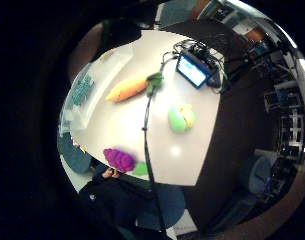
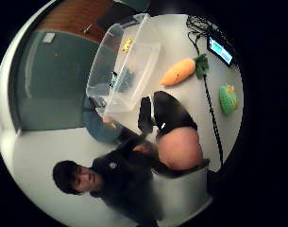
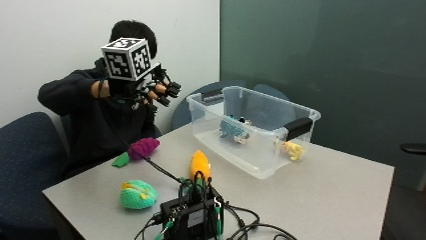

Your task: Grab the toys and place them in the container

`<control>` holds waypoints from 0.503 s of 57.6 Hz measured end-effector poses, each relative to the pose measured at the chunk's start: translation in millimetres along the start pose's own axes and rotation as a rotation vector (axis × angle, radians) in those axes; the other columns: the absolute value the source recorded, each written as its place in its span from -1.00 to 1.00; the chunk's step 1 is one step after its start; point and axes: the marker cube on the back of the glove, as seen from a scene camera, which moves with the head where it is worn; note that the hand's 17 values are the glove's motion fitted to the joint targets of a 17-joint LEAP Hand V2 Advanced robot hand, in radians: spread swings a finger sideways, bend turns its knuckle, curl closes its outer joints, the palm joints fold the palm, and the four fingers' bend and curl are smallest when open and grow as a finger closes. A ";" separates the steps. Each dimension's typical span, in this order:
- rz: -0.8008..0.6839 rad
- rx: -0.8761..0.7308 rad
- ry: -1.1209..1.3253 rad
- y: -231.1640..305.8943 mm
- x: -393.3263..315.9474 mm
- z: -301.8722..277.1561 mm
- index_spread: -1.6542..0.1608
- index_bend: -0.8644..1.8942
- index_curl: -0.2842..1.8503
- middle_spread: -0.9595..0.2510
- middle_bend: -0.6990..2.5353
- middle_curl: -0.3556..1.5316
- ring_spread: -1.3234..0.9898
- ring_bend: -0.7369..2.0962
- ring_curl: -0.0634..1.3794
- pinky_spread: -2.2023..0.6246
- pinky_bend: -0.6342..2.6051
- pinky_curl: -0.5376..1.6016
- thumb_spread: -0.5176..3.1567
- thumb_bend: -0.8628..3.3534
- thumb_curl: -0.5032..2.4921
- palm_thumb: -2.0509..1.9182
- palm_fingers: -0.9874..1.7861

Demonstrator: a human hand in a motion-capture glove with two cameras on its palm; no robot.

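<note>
Three toys lie loose on the table [image 3: 333, 190], awaiting pickup: nearest, a green ball [image 3: 138, 194]; at its one o'clock, a carrot [image 3: 199, 165]; at its twelve, purple grapes [image 3: 143, 148] by the far edge. Beyond the carrot, at two o'clock, stands the open bin [image 3: 256, 127], already holding a teal and a yellow toy. Farthest, the right hand [image 3: 140, 87] hovers raised above the grapes, palm down, fingers loosely curled, its grip holding nothing.
</note>
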 end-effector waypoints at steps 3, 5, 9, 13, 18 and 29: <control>-0.011 -0.024 0.020 -3.8 -1.9 1.5 0.67 -0.30 -0.71 0.59 -0.50 -0.60 0.13 -0.33 -0.87 0.56 -0.22 -0.35 -0.38 -0.55 -0.64 0.09 -0.31; -0.016 -0.047 0.035 -6.7 -3.5 2.8 0.64 -0.29 -0.69 0.59 -0.49 -0.59 0.13 -0.32 -0.85 0.56 -0.19 -0.33 -0.30 -0.54 -0.63 0.09 -0.32; -0.021 -0.094 0.066 -11.6 -5.0 4.5 0.61 -0.29 -0.67 0.59 -0.48 -0.56 0.13 -0.30 -0.81 0.56 -0.16 -0.29 -0.18 -0.53 -0.61 0.10 -0.36; -0.015 -0.149 0.119 -17.7 -7.2 6.5 0.60 -0.34 -0.67 0.58 -0.46 -0.52 0.12 -0.29 -0.78 0.56 -0.13 -0.27 -0.11 -0.53 -0.58 0.11 -0.41; -0.019 -0.195 0.230 -31.2 -8.1 7.7 0.59 -0.38 -0.68 0.58 -0.48 -0.49 0.12 -0.29 -0.75 0.56 -0.11 -0.24 -0.07 -0.53 -0.56 0.12 -0.51; -0.072 -0.289 0.380 -65.9 -20.6 31.5 0.59 -0.36 -0.68 0.59 -0.49 -0.46 0.13 -0.31 -0.68 0.56 -0.10 -0.22 -0.05 -0.54 -0.52 0.14 -0.54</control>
